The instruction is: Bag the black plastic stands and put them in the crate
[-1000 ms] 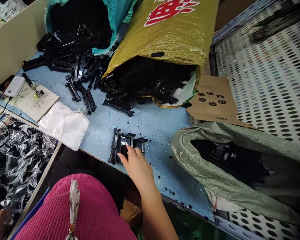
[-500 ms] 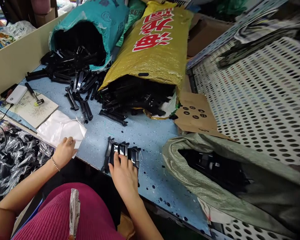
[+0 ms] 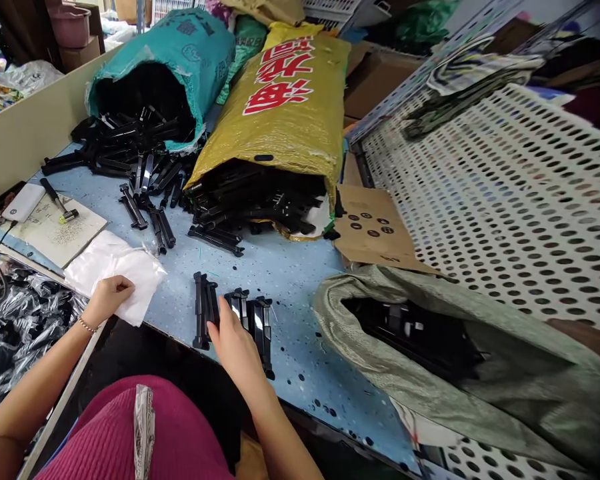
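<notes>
My left hand (image 3: 109, 299) is closed in a pinch at the near edge of a stack of thin white plastic bags (image 3: 110, 257) by the table's front edge. My right hand (image 3: 240, 357) is among several long black plastic parts (image 3: 260, 330) laid side by side. Its thumb and index finger are stretched out and apart. Two of the parts (image 3: 201, 313) lie to the left of the thumb; the others sit on the far side of the fingers. The remaining fingertips are partly hidden.
A teal sack (image 3: 165, 50) and a yellow sack (image 3: 280, 127) spill black parts onto the blue table (image 3: 290, 287). A hammer (image 3: 57, 200) lies on a board (image 3: 80, 230) at left. A grey-green sack (image 3: 370, 360) gapes at right. Plastic-wrapped pieces (image 3: 20, 340) fill the lower left.
My right hand has turned onto its edge and the row of black parts has a gap, two pieces shifted left. My left hand now pinches the bag edge. The view has shifted slightly.
</notes>
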Available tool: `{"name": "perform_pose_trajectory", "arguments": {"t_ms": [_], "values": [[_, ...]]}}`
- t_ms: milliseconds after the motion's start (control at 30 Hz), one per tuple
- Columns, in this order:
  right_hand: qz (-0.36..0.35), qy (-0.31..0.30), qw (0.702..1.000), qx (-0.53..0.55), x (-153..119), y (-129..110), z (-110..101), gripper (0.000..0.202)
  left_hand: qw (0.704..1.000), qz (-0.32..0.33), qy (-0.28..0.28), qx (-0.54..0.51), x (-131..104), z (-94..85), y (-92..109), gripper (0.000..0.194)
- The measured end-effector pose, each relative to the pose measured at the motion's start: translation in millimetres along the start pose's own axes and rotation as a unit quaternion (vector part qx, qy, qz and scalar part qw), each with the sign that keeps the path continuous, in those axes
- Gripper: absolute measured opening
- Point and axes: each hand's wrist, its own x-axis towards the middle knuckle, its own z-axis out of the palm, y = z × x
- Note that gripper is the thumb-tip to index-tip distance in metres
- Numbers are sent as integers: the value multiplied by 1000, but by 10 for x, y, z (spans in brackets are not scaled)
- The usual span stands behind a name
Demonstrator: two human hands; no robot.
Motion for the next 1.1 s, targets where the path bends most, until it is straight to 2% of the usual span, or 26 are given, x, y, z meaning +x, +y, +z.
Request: {"name": "perform_pose_trajectory", "arguments": {"t_ms": [33,67,100,167,233,267,300,333,433,567,600,633,667,767,867,900,933,967,1000,1067,1100], "values": [[9,-8,994,105,21,-11,-11,58,1000,9,12,-18,-13,8,-32,22],[16,-26,975,220,35,-46,-7,57,999,30,23,-28,-27,21,-58,19],[21,-60,939,338,42,-104,17,56,997,62,30,-26,-42,36,-78,13],[30,-157,825,541,36,-275,129,49,989,144,26,10,-66,70,-91,13],[54,-254,700,666,9,-462,301,40,975,212,13,68,-79,99,-84,26],[76,-285,650,700,-12,-538,393,37,968,231,15,97,-81,107,-80,31],[98,-300,616,721,-36,-593,480,34,963,240,25,122,-82,110,-78,34],[119,-301,597,734,-63,-626,554,34,959,241,40,145,-82,105,-81,36],[154,-305,564,751,-155,-620,687,34,948,241,68,197,-89,59,-106,47],[176,-383,482,768,-171,-597,744,41,926,301,41,223,-156,-5,-105,69],[181,-390,468,772,-139,-613,758,41,919,321,33,227,-195,-9,-87,73],[184,-389,466,773,-95,-638,772,40,912,340,24,229,-244,-7,-62,77],[178,-376,485,769,-45,-669,785,37,905,359,10,229,-303,1,-30,78],[138,-294,594,736,82,-777,794,28,890,396,-51,219,-502,39,88,81],[84,-177,709,677,113,-852,748,29,893,398,-91,193,-632,43,197,82],[72,-155,731,661,106,-857,729,32,895,399,-93,179,-646,30,222,82],[68,-145,738,655,98,-850,712,34,897,401,-90,163,-646,12,240,80],[74,-155,725,667,91,-832,700,34,900,401,-82,148,-636,-8,249,79],[90,-183,688,697,89,-804,692,33,903,400,-68,138,-621,-26,251,77],[121,-247,581,766,100,-736,688,31,908,396,-26,130,-592,-41,239,76],[131,-269,538,788,111,-706,692,31,909,396,-8,132,-587,-32,232,76]]}}
